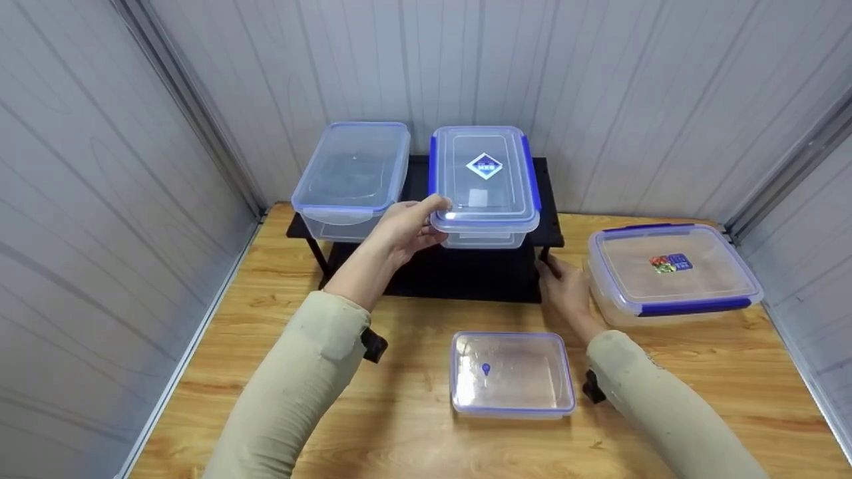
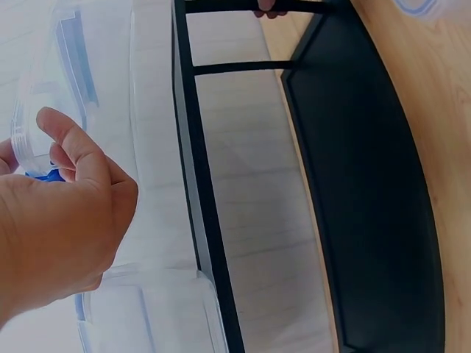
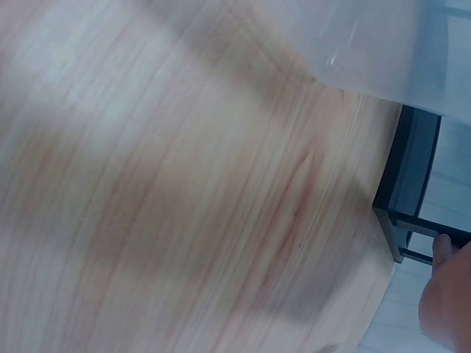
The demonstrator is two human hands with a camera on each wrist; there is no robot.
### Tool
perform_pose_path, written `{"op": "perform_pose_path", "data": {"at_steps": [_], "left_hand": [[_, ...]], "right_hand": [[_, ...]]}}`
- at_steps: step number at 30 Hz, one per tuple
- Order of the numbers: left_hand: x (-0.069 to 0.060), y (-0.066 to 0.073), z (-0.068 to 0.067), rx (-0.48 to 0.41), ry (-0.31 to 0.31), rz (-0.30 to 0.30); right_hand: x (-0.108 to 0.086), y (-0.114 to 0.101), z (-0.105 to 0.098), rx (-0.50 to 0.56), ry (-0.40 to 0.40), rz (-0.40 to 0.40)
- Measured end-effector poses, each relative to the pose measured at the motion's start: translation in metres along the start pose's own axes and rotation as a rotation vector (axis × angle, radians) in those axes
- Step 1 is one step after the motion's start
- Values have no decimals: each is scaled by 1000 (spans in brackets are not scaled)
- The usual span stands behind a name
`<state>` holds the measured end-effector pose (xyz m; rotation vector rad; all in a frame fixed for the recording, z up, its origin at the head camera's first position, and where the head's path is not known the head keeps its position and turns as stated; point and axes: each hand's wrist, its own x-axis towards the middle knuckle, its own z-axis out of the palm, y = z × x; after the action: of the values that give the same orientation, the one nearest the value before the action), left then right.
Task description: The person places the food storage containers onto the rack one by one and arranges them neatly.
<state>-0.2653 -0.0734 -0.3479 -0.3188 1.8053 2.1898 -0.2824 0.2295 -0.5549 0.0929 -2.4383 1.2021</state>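
Observation:
In the head view a two-tier black rack (image 1: 439, 276) stands against the back wall. A clear lidded food container with dark blue side clips (image 1: 496, 199) sits on its upper shelf, at the right. My left hand (image 1: 407, 229) grips this container's front left corner, thumb on the lid edge and fingers below the rim. Left of it on the same shelf is another clear container (image 1: 353, 169) with a pale blue rim. My right hand (image 1: 566, 293) holds the rack's front right leg; its fingertips (image 2: 271, 12) show around the leg in the left wrist view.
A larger clear container with blue clips (image 1: 679, 266) is on the wooden table (image 1: 266, 372), close to my right hand. A smaller clear container (image 1: 512, 372) lies on the table in front of the rack. Panelled walls (image 1: 359, 60) enclose the back and both sides.

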Motion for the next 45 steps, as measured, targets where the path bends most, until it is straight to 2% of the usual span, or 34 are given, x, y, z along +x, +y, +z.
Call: {"op": "perform_pose_path", "data": {"at_steps": [10, 22, 33, 40, 45], "left_hand": [[11, -1, 7, -1, -7, 5], [27, -5, 7, -5, 13, -2], [31, -11, 11, -17, 69, -4], [32, -10, 17, -13, 110, 28], [34, -11, 23, -48, 151, 60]], "right_hand": [[0, 0, -2, 1, -31, 36], [1, -4, -2, 5, -43, 54], [0, -4, -4, 7, -54, 86], [1, -4, -6, 14, -64, 85], [1, -4, -5, 26, -66, 93]]}}
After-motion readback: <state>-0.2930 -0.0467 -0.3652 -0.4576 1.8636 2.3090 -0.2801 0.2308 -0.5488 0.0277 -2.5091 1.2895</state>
